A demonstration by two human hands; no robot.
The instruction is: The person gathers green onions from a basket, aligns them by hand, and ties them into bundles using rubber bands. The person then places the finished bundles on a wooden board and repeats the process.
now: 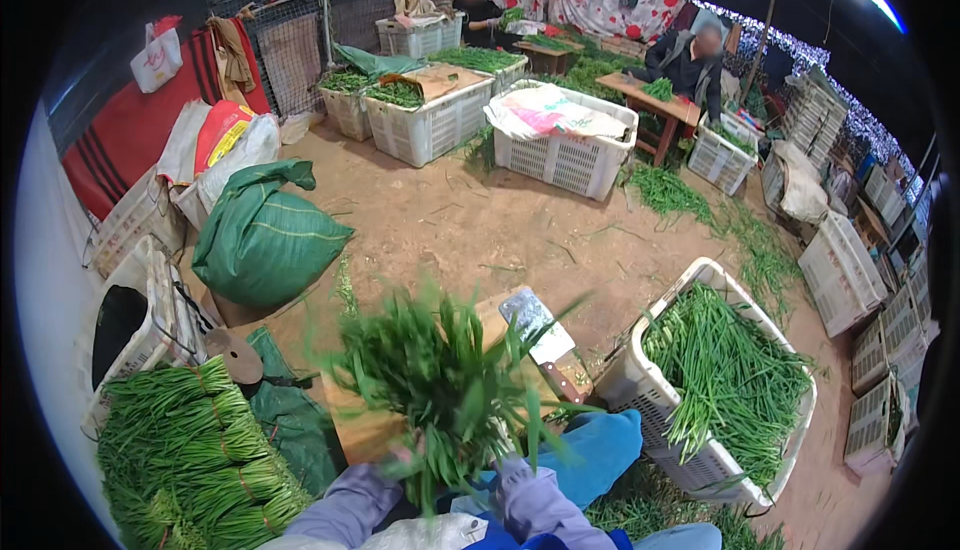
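Both hands are around a large loose bunch of garlic chives (430, 360), held upright in front of me and smeared by motion. My left hand (408, 453) grips its lower left side, mostly covered by leaves. At the lower right side is my right hand (503, 440), also largely hidden, with its fingers closed in on the stalks. Beneath the bunch lies a wooden board (365, 430). A cleaver (540, 330) with a wide blade and brown handle rests at the board's right end, its handle toward me.
Tied chive bundles (200, 450) are stacked at my left, beside a spool (233, 355). On the right stands a white crate (640, 390) of loose chives (730, 380). A stuffed green sack (265, 235) sits farther left. Two people work at the back among more crates (565, 155).
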